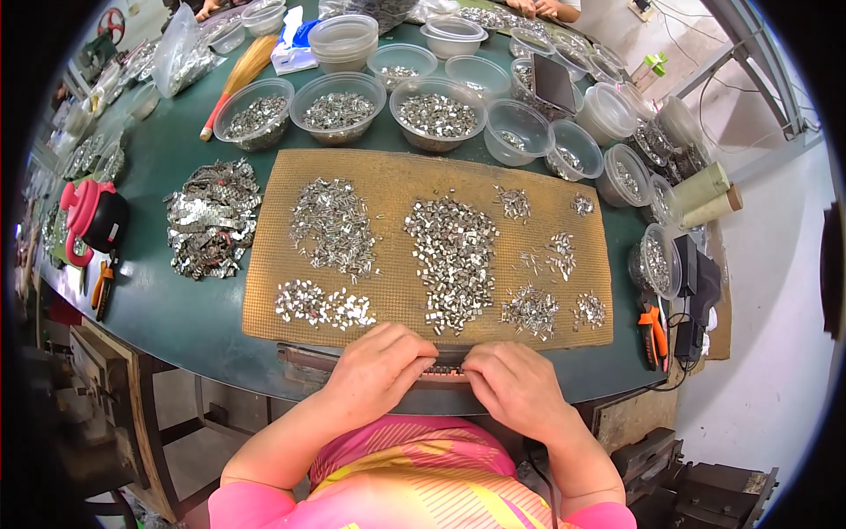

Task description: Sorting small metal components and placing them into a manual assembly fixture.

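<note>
The upper garment is a short-sleeved printed shirt. Left sleeve and right sleeve: plain bright pink. Torso panel: magenta near the hem, shading to peach and pale pink, with curved yellow bands and fine diagonal stripes. Both forearms are bare below the sleeves. A thin dark cable runs along the shirt's right side.
</note>
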`<state>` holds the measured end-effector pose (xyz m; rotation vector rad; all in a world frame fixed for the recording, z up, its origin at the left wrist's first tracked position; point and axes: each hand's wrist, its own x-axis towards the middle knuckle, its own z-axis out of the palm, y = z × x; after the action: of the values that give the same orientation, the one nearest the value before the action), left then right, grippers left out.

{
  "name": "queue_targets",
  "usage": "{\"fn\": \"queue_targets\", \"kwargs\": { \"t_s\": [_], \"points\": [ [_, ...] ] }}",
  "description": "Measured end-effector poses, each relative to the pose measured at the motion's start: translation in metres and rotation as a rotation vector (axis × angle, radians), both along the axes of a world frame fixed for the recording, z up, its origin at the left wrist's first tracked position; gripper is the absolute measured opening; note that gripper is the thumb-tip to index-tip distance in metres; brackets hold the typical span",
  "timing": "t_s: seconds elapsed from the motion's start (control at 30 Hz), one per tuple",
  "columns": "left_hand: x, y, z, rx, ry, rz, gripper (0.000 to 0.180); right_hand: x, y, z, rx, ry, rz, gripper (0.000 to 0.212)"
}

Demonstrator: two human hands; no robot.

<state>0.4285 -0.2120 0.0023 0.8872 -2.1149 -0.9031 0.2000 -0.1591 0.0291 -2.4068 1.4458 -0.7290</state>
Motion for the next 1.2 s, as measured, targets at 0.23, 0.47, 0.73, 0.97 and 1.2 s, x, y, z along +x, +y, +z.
{"fn": "queue_targets", "kwargs": {
  "t_s": [0.23,0.47,0.73,0.97,1.2],
  "points": [
    [-0.004,0.004,0.003,0.025,-0.043,-0.018,0.013,0.007,0.006,-0.001,0.03,0.023,-0.017,0.022],
    [-0.015,0.009,0.0,-0.1,-0.077,-0.081,0.015,-0.006,0.005,0.002,0.117,-0.07,-0.006,0.019],
    [-0.01,0.005,0.003,-0.057,-0.101,-0.117,0.016,-0.035,0.021,-0.005,0.103,-0.171,-0.2,0.014],
    [-0.019,0.008,0.002,-0.038,-0.117,-0.043,0.014,-0.038,0.032,-0.016,0.097,-0.2,-0.27,0.013],
    [-0.024,0.012,0.002,-0.066,-0.124,-0.01,0.015,-0.033,0.03,-0.012,0.088,-0.152,-0.285,0.012]
  ]
}}
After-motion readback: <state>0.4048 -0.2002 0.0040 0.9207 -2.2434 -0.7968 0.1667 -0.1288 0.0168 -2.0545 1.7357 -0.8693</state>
